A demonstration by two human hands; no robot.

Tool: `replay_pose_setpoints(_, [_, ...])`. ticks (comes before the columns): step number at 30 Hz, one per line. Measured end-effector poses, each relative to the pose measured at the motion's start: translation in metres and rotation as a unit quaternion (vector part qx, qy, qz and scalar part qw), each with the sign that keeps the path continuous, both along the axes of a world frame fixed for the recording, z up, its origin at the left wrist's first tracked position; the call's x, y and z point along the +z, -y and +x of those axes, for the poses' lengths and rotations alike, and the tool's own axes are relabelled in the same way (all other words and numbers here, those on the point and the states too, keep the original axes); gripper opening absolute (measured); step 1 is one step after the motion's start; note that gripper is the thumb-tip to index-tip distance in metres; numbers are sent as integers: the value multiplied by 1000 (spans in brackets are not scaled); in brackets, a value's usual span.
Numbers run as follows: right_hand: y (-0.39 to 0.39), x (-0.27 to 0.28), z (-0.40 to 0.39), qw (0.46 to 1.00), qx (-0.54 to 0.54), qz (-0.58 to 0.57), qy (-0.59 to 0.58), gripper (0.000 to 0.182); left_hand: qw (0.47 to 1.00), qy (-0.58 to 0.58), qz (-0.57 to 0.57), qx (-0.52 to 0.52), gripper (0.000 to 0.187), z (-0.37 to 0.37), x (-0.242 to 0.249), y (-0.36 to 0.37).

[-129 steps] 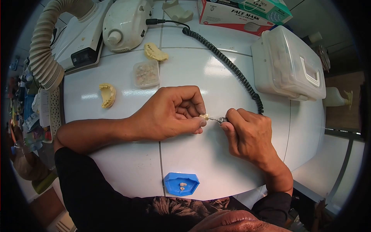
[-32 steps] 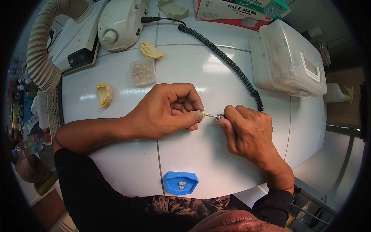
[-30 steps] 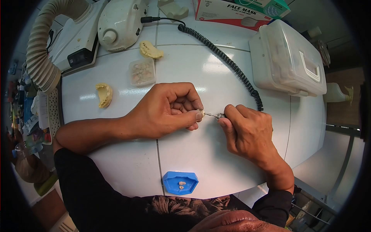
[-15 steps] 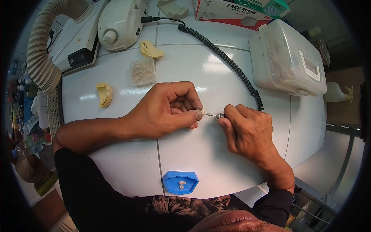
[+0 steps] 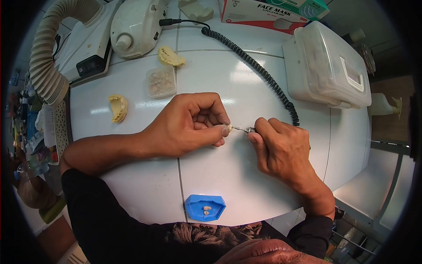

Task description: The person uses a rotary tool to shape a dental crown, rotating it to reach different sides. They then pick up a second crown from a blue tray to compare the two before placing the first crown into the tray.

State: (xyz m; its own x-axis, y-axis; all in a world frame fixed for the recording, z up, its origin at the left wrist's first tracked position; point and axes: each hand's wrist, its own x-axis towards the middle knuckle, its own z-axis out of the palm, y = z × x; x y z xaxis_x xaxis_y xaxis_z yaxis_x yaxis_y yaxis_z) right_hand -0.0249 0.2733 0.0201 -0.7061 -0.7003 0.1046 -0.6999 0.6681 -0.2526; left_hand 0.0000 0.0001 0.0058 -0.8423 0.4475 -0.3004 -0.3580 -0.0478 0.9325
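Between thumb and fingers, my left hand (image 5: 189,123) pinches a small cream-coloured piece that looks like a dental crown (image 5: 229,128), mostly hidden by the fingertips. My right hand (image 5: 283,147) is closed around a rotary handpiece (image 5: 250,130); its thin metal bur points left and meets the small piece, or nearly so. Most of the handpiece body is hidden under the right fingers. Nearer my body, a blue tray (image 5: 193,212) holds a few small tooth-coloured pieces (image 5: 207,208).
Two yellowish dental casts (image 5: 118,108) and a clear tub (image 5: 161,82) of small pieces lie to the left. Behind stand a white control unit (image 5: 135,28), its coiled black cord (image 5: 250,60), and a ribbed hose (image 5: 46,53). A lidded plastic case (image 5: 327,66) sits at right.
Both hands keep nearly the same pose. Only a very slight shift of the view shows, with the bur still at the small piece.
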Motion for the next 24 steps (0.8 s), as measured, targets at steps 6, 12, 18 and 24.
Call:
replay_pose_setpoints(6, [0, 2, 0, 1000, 1, 8, 5, 28, 1000, 5, 2, 4, 10, 0, 1, 0])
replay_pose_setpoints(12, [0, 1, -1, 1000, 6, -1, 7, 28, 1000, 4, 3, 0, 10, 0, 0, 0])
replay_pose_setpoints(18, [0, 1, 0, 1000, 6, 2, -5, 28, 1000, 0, 2, -6, 10, 1, 0, 0])
replay_pose_setpoints(24, [-1, -1, -1, 1000, 1, -4, 4, 28, 1000, 3, -1, 1, 11, 0, 2, 0])
